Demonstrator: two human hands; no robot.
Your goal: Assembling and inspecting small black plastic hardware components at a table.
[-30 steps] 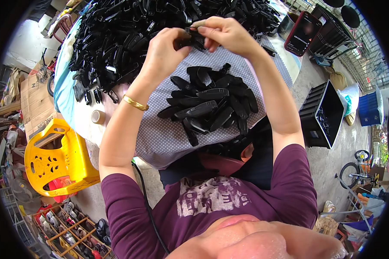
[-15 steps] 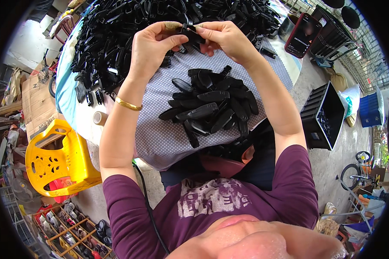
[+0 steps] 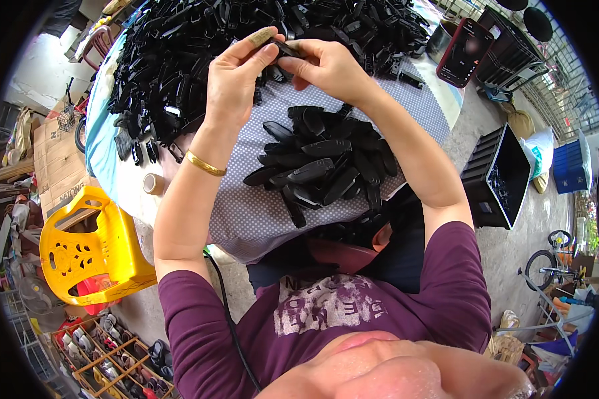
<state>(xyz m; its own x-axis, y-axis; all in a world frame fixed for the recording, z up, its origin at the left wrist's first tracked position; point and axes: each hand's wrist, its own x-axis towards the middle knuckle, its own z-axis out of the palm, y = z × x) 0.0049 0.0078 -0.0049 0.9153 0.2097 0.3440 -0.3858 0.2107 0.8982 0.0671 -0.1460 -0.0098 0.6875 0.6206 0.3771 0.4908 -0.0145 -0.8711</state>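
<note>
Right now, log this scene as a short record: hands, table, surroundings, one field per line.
Left hand: left hand pinching one end of a small black piece in its fingers
Right hand: right hand gripping the same black piece from the other side
Far on table: large heap of black parts
Near on table: small pile of black parts on a dotted cloth
Table's left: pale roll
Left floor: yellow chair
Right floor: black crate
Upper right: phone, screen lit

glossy plastic pieces (image 3: 311, 170), matt cloth (image 3: 246, 203), metal bangle (image 3: 206, 165)
</note>
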